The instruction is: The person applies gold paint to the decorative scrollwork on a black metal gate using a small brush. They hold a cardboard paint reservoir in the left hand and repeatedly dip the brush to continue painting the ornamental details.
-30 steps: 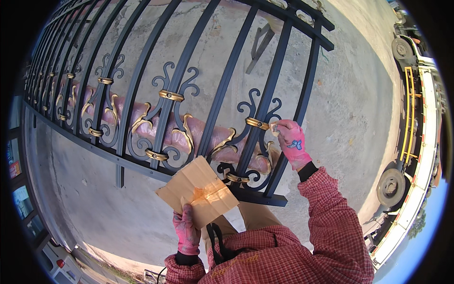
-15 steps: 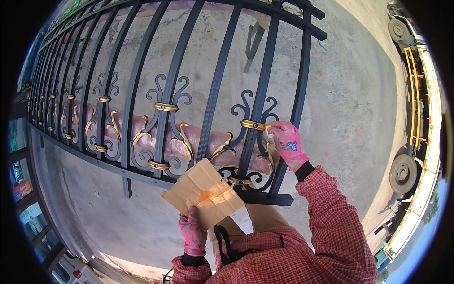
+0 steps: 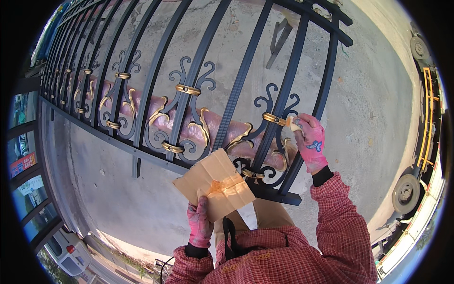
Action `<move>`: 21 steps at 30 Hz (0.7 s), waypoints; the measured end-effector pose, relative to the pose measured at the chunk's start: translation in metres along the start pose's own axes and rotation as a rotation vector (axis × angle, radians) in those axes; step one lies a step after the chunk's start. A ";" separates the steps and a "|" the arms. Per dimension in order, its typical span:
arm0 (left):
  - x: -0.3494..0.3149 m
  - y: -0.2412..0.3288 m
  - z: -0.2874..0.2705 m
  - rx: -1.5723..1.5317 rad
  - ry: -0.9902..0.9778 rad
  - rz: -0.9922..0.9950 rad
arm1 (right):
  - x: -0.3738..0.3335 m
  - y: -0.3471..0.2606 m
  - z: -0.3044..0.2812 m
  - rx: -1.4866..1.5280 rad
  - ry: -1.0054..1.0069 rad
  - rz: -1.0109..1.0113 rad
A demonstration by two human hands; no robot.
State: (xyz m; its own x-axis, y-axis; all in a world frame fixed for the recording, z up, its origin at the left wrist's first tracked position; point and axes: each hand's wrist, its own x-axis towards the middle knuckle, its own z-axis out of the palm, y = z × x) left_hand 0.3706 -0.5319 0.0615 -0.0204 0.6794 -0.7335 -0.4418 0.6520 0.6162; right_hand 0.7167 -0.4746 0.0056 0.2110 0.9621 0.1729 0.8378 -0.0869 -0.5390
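Observation:
My left hand (image 3: 201, 221), in a pink glove, grips a square of brown cardboard (image 3: 208, 170) by its lower left edge, thumb on top. A wet golden-orange smear (image 3: 223, 186) marks the middle of the cardboard. My right hand (image 3: 310, 137), also in a pink glove, is closed in a pinch on a small pale dabber (image 3: 295, 124) with a yellowish tip. That tip is at the right end of a gold collar (image 3: 274, 119) on a bar of the dark metal fence panel (image 3: 243, 75). Below the collar, scrolls (image 3: 239, 137) have gold-coloured leaf edges.
Beneath the fence lies a long roll wrapped in pinkish clear film (image 3: 163, 111). A dark metal support (image 3: 279, 42) stands on the concrete ground (image 3: 364, 118) beyond. A truck with a yellow side rail (image 3: 424, 113) is at the right; a white van (image 3: 68, 253) is at the lower left.
The view has shifted, so the fence sits farther right in the picture. My right hand stays by the same collar, its pinch unchanged. My left hand keeps hold of the cardboard.

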 end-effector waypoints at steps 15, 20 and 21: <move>-0.013 -0.010 -0.042 -0.164 0.163 0.052 | 0.084 -0.084 0.059 -0.344 -0.545 -0.503; -0.014 -0.011 -0.050 -0.212 0.161 0.061 | 0.084 -0.076 0.068 -0.422 -0.602 -0.550; -0.015 -0.009 -0.051 -0.207 0.169 0.044 | 0.084 -0.083 0.065 -0.374 -0.619 -0.562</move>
State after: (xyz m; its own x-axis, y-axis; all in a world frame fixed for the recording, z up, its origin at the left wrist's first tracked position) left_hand 0.3289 -0.5655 0.0522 -0.1854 0.6287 -0.7553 -0.6107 0.5284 0.5898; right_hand 0.6320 -0.3701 0.0108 -0.4945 0.8454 -0.2019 0.8667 0.4618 -0.1889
